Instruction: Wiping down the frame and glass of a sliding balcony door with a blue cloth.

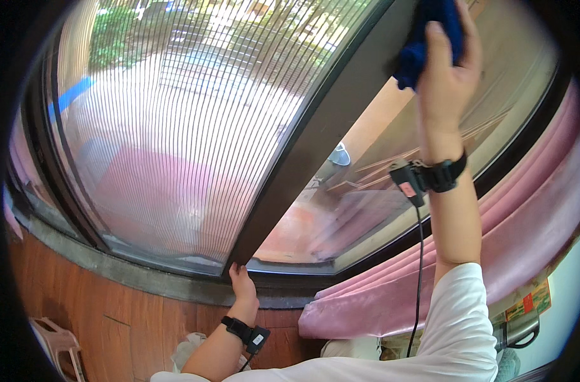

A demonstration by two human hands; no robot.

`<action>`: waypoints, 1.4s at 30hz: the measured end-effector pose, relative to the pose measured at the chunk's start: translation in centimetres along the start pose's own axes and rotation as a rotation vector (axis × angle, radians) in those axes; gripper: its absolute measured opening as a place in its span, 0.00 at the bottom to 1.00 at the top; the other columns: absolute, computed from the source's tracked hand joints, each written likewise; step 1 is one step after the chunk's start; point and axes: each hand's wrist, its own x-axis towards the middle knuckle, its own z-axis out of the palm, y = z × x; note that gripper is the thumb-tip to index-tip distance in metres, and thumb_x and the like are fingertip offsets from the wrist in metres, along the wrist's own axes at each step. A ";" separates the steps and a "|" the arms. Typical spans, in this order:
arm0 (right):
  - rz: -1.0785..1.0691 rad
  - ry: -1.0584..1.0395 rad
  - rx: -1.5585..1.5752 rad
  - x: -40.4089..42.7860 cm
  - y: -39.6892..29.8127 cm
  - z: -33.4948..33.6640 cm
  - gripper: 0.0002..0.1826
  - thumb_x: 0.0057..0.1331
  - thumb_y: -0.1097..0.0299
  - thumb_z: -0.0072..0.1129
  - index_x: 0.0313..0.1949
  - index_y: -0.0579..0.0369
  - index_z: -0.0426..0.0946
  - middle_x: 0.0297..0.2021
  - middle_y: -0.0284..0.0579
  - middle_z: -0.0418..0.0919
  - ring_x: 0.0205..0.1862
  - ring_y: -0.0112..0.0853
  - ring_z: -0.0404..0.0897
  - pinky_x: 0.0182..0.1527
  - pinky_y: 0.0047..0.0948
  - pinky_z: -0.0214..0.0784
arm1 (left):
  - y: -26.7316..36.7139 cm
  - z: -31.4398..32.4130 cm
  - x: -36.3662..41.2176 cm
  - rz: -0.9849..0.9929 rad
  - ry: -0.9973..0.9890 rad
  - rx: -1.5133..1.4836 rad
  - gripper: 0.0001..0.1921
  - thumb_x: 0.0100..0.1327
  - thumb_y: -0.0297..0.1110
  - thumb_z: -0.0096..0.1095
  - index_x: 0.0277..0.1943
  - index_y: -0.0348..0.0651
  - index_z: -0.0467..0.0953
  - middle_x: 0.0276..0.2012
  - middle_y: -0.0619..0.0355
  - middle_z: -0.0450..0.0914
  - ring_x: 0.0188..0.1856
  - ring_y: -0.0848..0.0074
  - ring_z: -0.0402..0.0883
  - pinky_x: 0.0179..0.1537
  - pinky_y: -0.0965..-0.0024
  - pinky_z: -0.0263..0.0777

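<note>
Raised at the upper right, my right hand (445, 90) grips a dark blue cloth (414, 59), which lies against the window beside the dark frame post (309, 138). My left hand (243, 284) is low in the centre, its fingertips touching the foot of that post; its fingers are partly hidden and I see nothing held in it. Left of the post is a pleated mesh screen (189, 124). To the right stands a glass pane (366, 210). Both wrists wear black straps with small cabled devices.
A pink curtain (385, 305) hangs along the right side. A raised sill (142, 271) runs under the frame, above a wooden floor (108, 315). A plastic stool (58, 341) stands at the lower left, and a metal kettle (521, 329) at the lower right.
</note>
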 end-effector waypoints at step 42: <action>-0.742 -0.666 -0.454 -3.0 0.3 -2.3 0.24 0.49 0.64 0.59 0.49 0.38 0.84 0.59 0.42 0.76 0.64 0.49 0.66 0.66 0.46 0.58 | -1.2 7.5 -2.2 0.015 0.093 -0.161 0.41 0.69 0.26 0.45 0.78 0.52 0.32 0.71 0.34 0.54 0.72 0.57 0.59 0.70 0.63 0.51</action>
